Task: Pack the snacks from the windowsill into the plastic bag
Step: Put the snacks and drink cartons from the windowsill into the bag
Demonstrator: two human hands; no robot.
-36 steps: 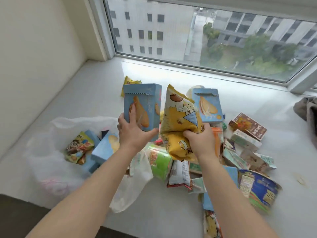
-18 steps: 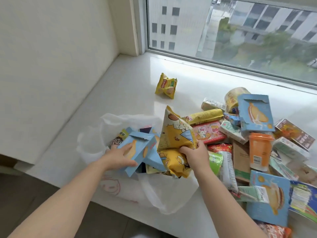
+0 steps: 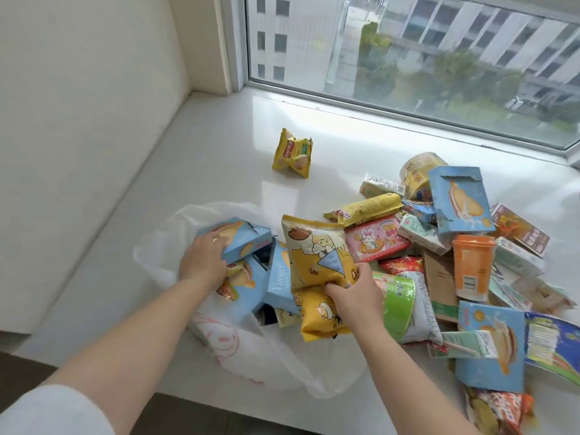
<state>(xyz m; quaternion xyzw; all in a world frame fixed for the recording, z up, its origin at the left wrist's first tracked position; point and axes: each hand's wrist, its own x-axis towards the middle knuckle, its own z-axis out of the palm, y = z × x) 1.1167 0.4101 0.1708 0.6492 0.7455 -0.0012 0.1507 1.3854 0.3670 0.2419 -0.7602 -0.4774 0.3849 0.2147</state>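
The left hand (image 3: 204, 262) reaches into the mouth of the white plastic bag (image 3: 163, 233), which lies open on the white windowsill (image 3: 201, 171), and its grip is curled around the near end of a blue snack box (image 3: 241, 238) printed with a filled bun, held at the top of the bag. Two more blue boxes (image 3: 279, 277) already sit inside the bag beneath and beside it. The right hand (image 3: 351, 293) has its grip clamped on the middle of a yellow cartoon-printed snack bag (image 3: 317, 262), which stands tilted at the bag's right edge, its lower half folding over the plastic. To the right, the rest of the snacks lie in a loose heap on the sill: a pink rabbit-printed packet (image 3: 373, 243), a long yellow wrapper (image 3: 367, 210), an orange cup (image 3: 472, 265), a green and white pouch (image 3: 405, 306) just beside the right wrist, an upright blue box (image 3: 458, 199) at the back, and another blue box (image 3: 489, 350) lying flat at the near side. A small yellow chip packet (image 3: 293, 152) stands alone, well apart from the heap, toward the window (image 3: 408, 48).
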